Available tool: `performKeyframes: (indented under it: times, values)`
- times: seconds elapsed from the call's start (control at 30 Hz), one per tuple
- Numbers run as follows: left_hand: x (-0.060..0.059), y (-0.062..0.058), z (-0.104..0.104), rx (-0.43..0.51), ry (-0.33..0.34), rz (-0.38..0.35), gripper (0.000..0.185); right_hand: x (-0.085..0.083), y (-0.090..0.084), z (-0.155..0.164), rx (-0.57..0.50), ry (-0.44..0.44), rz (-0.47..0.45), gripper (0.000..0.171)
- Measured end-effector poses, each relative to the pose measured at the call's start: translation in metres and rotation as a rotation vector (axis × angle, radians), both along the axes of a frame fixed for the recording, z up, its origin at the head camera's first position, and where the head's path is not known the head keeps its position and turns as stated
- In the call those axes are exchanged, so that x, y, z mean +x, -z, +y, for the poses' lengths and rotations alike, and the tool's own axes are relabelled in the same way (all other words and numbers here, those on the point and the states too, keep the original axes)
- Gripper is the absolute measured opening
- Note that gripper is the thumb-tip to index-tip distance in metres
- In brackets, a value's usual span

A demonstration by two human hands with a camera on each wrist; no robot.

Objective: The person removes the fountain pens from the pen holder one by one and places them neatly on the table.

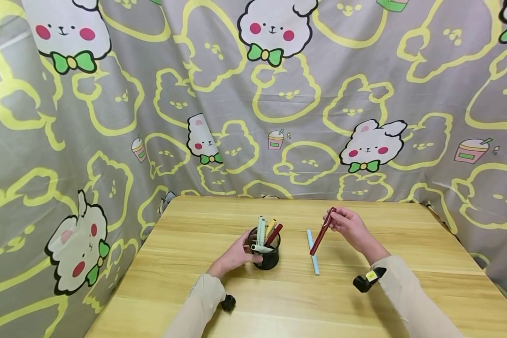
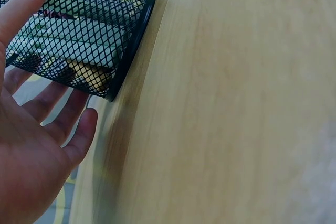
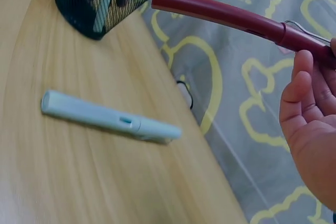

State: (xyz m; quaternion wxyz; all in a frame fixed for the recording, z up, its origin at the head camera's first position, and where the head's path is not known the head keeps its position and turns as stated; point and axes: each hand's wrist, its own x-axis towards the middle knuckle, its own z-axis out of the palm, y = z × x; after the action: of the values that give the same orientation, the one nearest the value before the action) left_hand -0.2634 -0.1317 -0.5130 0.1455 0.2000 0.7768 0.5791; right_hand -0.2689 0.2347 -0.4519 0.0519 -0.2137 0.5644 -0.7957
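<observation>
Right hand [image 1: 349, 226] pinches a dark red pen [image 1: 322, 232] by its capped end, fingers [image 3: 310, 85] curled round it near the metal clip. The pen is a smooth glossy plastic cylinder, raised clear of the bench [image 1: 405, 300] and tilted, with its lower tip pointing down toward a pale blue pen [image 1: 313, 252]. In the right wrist view the red barrel [image 3: 226, 15] runs across the top of the picture.

The pale blue pen lies flat on the bench just below the red one, a matte, straight, round-ended tube with a small window mid-barrel [image 3: 107, 117] (no hand touches it).

Left hand [image 1: 235, 257] rests against the side of a black wire-mesh pen cup [image 1: 265, 256], fingers [image 2: 58, 114] straight and spread and the thumb along the mesh, not wrapped round it. The cup is cylindrical with a solid rim at its base [image 2: 79, 32] and stands upright on the bench, left of the blue pen and near it. Several pens stick out of the top: pale green [image 1: 260, 230], yellow [image 1: 271, 227], dark red [image 1: 274, 234]; one pale pen [image 1: 259, 248] lies across the rim.

The bench is light wood laminate with straight grain and rounded corners. A grey fabric backdrop [image 1: 253, 103], creased, printed with yellow outlines and white bunnies, hangs behind and at both sides. Beige sleeves, with black wrist cameras [image 1: 365, 280].
</observation>
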Motion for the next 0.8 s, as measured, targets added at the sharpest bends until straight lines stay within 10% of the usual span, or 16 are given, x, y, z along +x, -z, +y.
performKeyframes:
  times: [0.57, 0.8]
  values:
    - [-0.001, 0.000, -0.001, 0.007, 0.011, -0.009, 0.078, -0.010, 0.029, 0.018, 0.228, 0.126, -0.213, 0.013]
    - [0.010, -0.020, 0.000, 0.027, 0.028, -0.023, 0.075, -0.016, 0.045, 0.023, 0.390, 0.179, -0.225, 0.016]
